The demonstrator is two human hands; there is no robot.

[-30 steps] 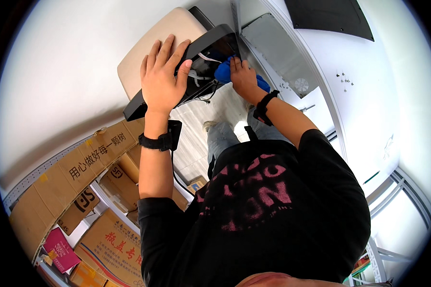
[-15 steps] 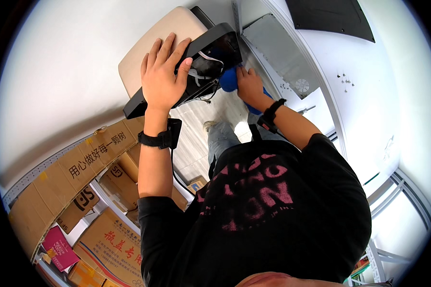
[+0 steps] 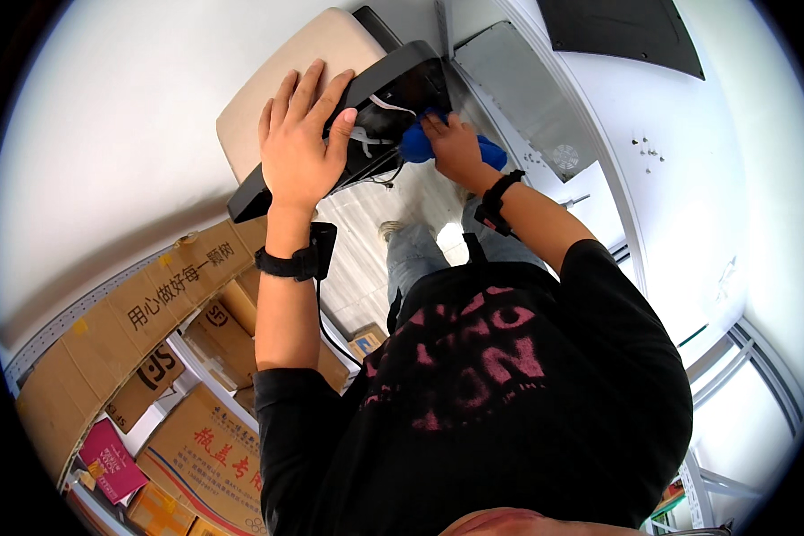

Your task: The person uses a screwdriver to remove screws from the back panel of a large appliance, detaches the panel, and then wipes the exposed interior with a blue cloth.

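A bulky appliance with a beige panel and a black housing stands tilted at the upper middle. The housing's open side faces me and shows white wires and a dark interior. My left hand lies with fingers stretched over the beige panel, its palm and thumb across the black rim. A bunched blue cloth is in my right hand, pressed at the right end of the housing's opening. Some of the cloth hangs out past the back of that hand. Its fingertips are partly lost against the cloth.
On the white table at right lie a grey metal panel, several small screws, a screwdriver-like tool and a black panel. Cardboard boxes fill the lower left, behind a long cardboard strip. A thin cable hangs from my left wrist.
My right hand has moved slightly left and up with the blue cloth, further onto the housing's opening. More of the cloth shows now. My left hand stays on the appliance, which has shifted barely.
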